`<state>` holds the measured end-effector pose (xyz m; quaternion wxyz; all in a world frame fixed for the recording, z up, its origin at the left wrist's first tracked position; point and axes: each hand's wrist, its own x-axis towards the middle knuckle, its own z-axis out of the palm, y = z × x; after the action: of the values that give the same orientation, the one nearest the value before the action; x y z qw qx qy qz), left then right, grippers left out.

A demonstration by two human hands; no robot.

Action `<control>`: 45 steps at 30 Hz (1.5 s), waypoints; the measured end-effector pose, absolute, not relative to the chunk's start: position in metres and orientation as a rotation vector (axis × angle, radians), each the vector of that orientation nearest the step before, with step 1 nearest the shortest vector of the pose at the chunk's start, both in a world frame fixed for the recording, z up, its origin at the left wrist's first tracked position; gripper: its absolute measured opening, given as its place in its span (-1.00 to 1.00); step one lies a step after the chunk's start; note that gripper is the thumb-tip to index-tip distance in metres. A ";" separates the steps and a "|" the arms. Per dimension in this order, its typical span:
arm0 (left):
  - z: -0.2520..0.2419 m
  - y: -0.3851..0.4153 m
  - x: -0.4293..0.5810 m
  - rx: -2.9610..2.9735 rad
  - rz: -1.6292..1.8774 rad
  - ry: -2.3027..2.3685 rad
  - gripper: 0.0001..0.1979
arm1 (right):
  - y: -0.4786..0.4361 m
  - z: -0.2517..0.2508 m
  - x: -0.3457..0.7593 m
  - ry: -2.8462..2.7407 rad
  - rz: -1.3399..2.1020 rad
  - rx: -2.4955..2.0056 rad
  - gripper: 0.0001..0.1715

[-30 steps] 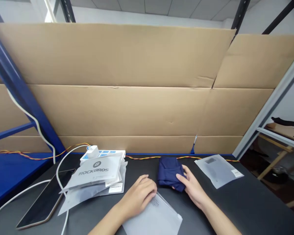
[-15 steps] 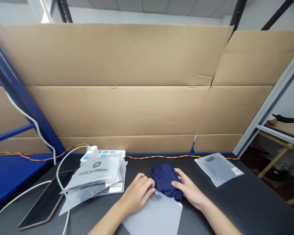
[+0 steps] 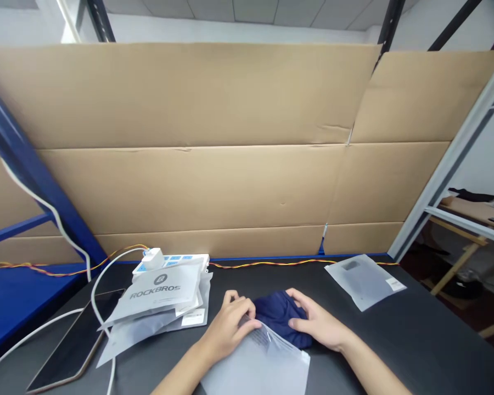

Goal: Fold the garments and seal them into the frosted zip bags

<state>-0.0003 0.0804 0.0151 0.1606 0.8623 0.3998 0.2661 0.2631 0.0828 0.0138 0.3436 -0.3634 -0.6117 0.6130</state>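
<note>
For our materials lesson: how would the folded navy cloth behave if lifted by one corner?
Probably floppy: the navy cloth shows soft creases where the right hand grips it, so it would likely unfold. Likely light, being thin fabric. It may slide easily on the smooth frosted bag.

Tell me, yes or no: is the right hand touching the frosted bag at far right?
No, the right hand holds the navy cloth; that frosted bag lies apart.

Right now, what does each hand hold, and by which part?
The right hand grips the folded navy cloth by its right side; the left hand pinches the frosted plastic bag at its open edge.
</note>
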 end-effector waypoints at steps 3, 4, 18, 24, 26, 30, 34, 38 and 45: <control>0.012 0.082 -0.002 2.412 0.776 1.147 -0.78 | 0.082 0.019 0.271 -1.695 1.551 -0.968 -0.42; 0.012 0.082 -0.002 2.427 0.767 1.136 -0.78 | 0.081 0.020 0.269 -1.669 1.564 -0.948 -0.44; 0.026 0.071 0.011 2.852 0.717 0.927 -0.69 | 0.074 0.017 0.259 -1.414 1.894 -1.071 -0.59; 0.027 0.065 0.015 2.885 0.748 0.889 -0.62 | 0.072 0.017 0.262 -1.638 2.010 -1.095 -0.59; 0.027 0.062 0.018 2.860 0.741 0.875 -0.64 | 0.070 0.019 0.263 -1.678 1.974 -1.073 -0.62; 0.031 0.062 0.016 2.695 0.719 0.924 -0.70 | 0.070 0.018 0.260 -1.619 1.984 -0.999 -0.56; 0.033 0.070 0.005 2.488 0.791 1.010 -0.82 | 0.076 0.010 0.254 -1.424 1.756 -1.026 -0.60; 0.027 0.076 0.001 2.432 0.832 1.066 -0.84 | 0.078 0.003 0.244 -1.425 1.599 -1.052 -0.64; 0.014 0.077 0.001 2.492 0.787 1.149 -0.81 | 0.071 0.011 0.244 -1.564 1.761 -1.059 -0.52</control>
<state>0.0013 0.0769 0.0140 0.1427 0.8640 0.3983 0.2729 0.2443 0.0713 0.0107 0.2760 -0.3941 -0.5820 0.6556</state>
